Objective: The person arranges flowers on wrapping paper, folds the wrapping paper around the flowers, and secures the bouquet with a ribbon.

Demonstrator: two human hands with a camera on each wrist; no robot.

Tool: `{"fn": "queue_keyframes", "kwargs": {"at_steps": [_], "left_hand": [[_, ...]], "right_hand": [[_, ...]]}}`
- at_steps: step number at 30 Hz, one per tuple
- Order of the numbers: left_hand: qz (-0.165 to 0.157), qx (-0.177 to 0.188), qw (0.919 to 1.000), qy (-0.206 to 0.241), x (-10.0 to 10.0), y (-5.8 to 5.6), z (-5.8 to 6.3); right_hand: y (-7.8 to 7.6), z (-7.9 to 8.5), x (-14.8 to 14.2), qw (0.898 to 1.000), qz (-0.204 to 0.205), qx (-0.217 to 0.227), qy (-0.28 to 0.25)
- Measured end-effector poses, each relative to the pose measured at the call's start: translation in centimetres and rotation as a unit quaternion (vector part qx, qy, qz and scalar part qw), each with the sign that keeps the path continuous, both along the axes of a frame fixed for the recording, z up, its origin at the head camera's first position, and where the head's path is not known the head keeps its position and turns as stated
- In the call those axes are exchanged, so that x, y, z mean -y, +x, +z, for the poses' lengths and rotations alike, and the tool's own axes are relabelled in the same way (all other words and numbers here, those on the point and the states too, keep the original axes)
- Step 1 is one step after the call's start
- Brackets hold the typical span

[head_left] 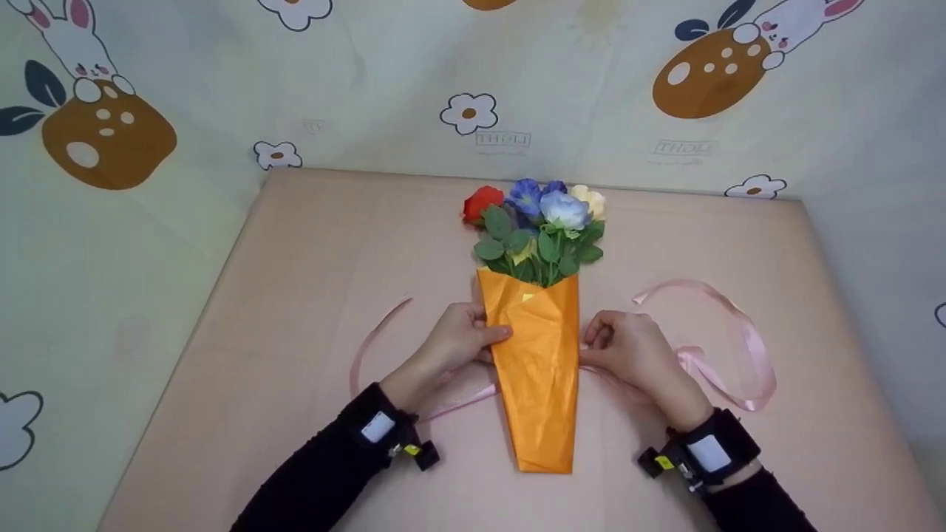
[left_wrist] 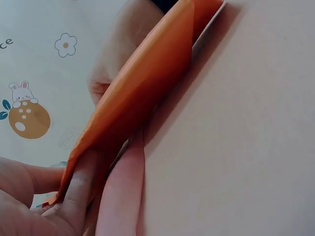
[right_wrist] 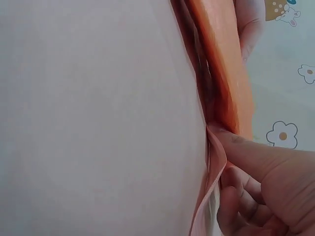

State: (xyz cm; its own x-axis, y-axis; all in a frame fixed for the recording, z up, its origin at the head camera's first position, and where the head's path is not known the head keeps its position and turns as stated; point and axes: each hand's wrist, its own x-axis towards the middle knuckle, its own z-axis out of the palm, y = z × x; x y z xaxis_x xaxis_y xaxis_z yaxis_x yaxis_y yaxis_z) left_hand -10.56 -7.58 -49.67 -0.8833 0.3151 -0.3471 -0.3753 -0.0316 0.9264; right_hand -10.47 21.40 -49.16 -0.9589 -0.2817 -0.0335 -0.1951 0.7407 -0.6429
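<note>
A bouquet of flowers (head_left: pixel 563 210) in red, blue, pale blue and cream, with green leaves, lies on the table in an orange paper wrap (head_left: pixel 536 369). My left hand (head_left: pixel 460 338) grips the wrap's left edge, thumb on top and fingers tucked beneath. Along the opposite edge, my right hand (head_left: pixel 634 351) pinches a pink ribbon (right_wrist: pixel 215 167) close against the paper, its other fingers curled. In the left wrist view the ribbon (left_wrist: pixel 122 191) runs under the raised wrap. The wrap hides the ribbon's middle stretch.
One ribbon end curves over the table (head_left: pixel 310 295) left of the bouquet; the other loops widely to the right. A patterned backdrop (head_left: pixel 384 81) with rabbits and flowers rises behind the table's back edge and along both sides.
</note>
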Motion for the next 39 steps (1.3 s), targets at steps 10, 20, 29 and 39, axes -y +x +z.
{"fn": "queue_keyframes", "kwargs": {"at_steps": [10,20,29,39], "left_hand": [[-0.156,-0.169,0.9137,-0.335,3.0,0.5,3.4],[-0.356,-0.222,0.7865,-0.454,5.4,3.1,4.7],[-0.34,-0.244,0.8233,-0.383,7.2,1.2,3.9],[-0.292,-0.07,0.9334,-0.197,9.5,-1.0,3.0]], "right_hand": [[0.3,0.6,-0.9,0.999,0.027,0.04,-0.005],[1.6,2.0,-2.0,0.993,0.069,0.097,0.027],[1.9,2.1,-2.9,0.99,0.082,0.107,0.044],[1.8,2.6,-4.6,0.986,0.141,0.091,-0.017]]}}
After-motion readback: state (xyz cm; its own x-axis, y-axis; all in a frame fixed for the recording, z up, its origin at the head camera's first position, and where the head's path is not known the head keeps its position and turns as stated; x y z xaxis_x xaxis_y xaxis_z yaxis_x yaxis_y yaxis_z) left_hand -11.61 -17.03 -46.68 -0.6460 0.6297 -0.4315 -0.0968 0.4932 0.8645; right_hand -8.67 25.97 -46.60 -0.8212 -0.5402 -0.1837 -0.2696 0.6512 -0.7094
